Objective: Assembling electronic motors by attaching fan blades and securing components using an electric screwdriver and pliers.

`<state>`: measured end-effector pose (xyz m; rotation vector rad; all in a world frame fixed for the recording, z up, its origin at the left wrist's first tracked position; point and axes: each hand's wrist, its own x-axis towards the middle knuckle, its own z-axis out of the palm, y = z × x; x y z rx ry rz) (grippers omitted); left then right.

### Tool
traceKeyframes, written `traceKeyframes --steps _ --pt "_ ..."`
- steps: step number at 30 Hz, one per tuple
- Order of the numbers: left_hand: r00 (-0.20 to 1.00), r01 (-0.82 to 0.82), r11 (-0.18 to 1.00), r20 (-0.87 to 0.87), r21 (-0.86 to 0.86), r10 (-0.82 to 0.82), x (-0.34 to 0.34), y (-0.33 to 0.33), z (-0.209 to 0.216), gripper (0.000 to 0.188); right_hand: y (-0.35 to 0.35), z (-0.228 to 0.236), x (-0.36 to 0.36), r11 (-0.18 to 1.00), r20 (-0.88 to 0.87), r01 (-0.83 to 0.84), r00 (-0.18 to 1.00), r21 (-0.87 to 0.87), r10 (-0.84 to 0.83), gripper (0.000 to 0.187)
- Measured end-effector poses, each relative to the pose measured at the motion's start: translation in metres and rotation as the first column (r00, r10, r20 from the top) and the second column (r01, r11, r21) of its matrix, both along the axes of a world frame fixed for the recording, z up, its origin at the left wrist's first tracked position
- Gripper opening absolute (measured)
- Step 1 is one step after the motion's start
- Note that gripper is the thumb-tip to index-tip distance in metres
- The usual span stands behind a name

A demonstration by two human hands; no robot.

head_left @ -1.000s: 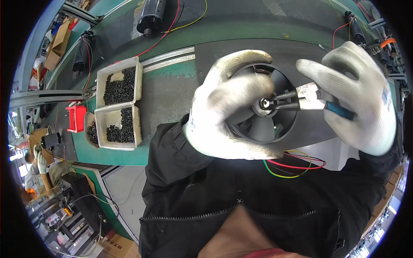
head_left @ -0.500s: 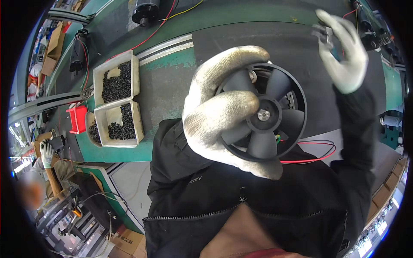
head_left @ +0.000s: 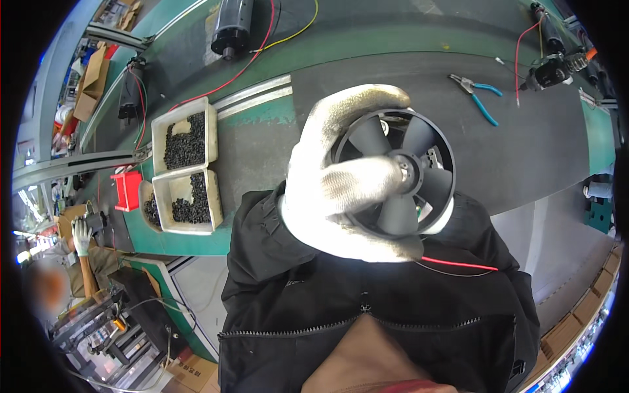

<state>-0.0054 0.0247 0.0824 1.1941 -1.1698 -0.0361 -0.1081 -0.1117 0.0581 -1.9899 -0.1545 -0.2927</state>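
Observation:
A round black fan (head_left: 429, 232) with several blades is held up in front of my chest. My left hand (head_left: 321, 190), in a white glove, is closed around its rim, with one finger lying over the hub. Behind the fan's lower right edge shows a small white part of my right hand (head_left: 443, 219); its fingers are hidden by the fan. From under the fan a red wire (head_left: 458, 263) trails to the right. Blue-handled pliers (head_left: 483, 105) lie on the dark mat (head_left: 511, 157), apart from both hands.
Two pale bins (head_left: 211, 144) of small black parts stand at left, beside a red box (head_left: 128, 191). Black cylindrical motors (head_left: 232, 29) with wires lie at the far side. A power screwdriver (head_left: 550, 73) is at the far right. Another person's gloved hand (head_left: 82, 237) shows at left.
My right hand has put the pliers down on the mat and come back behind the fan. My left hand still holds the fan, its finger now over the hub.

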Motion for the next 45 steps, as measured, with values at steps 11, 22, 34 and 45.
traceKeyframes --steps 11,22,34,45 --pt "0.998 -0.024 0.994 -0.063 -0.105 0.018 -0.010 0.006 -0.006 0.048 0.001 -0.026 0.008 0.995 0.447 -0.052 0.894 0.087 0.008 0.085" --pt "0.999 -0.047 0.985 -0.036 -0.167 0.041 -0.013 -0.005 -0.012 0.036 -0.005 -0.064 -0.002 0.989 0.335 0.108 0.940 -0.103 -0.067 0.088" --pt "0.955 -0.190 0.821 -0.093 0.538 0.282 0.029 -0.054 -0.086 0.051 -0.052 -0.033 0.055 0.778 -0.185 0.298 0.955 0.553 -0.234 0.040" --pt "0.895 0.444 0.763 -0.196 0.471 -0.400 -0.044 -0.028 -0.043 0.035 -0.431 -0.058 0.280 0.406 0.492 0.558 0.830 -0.724 -0.263 0.042"
